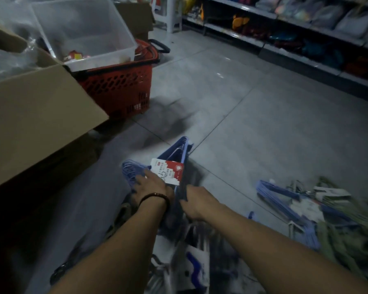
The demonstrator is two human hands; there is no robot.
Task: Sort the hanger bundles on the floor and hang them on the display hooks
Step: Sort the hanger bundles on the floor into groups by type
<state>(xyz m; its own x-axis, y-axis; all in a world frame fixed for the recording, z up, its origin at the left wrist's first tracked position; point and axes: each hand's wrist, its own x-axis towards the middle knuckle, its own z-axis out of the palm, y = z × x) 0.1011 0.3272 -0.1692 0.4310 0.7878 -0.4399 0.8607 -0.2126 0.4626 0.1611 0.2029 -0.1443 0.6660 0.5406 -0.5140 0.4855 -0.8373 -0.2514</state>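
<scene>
Separating one bundle from the heap looks to be the step in hand. The blue hanger bundle (pixel 184 149) lies on the tiled floor (pixel 263 115) at six o'clock in the view, its tip pointing toward twelve, with a red-and-white label (pixel 168 171) across it. The left hand (pixel 151 187) rests on the paler hangers at the label's eight o'clock, fingers spread. The blur hides whether they hook under anything, so I cannot tell its hold. The right hand (pixel 197 205), at the label's four o'clock, has its fingers curled round the bundle's dark edge, grasping it.

To do this well, I would close the left hand on the hanger necks, not on the label, which would likely tear. Both hands should then lift together so the stack stays squared. It should come up toward twelve o'clock, away from the other blue bundle (pixel 280 194) and the green bundles (pixel 344 236) at three o'clock, whose hooks could snag. No display hooks are visible. The shelves (pixel 306 39) stand at one o'clock, and the red basket (pixel 119 85) at eleven crowds the left side.
</scene>
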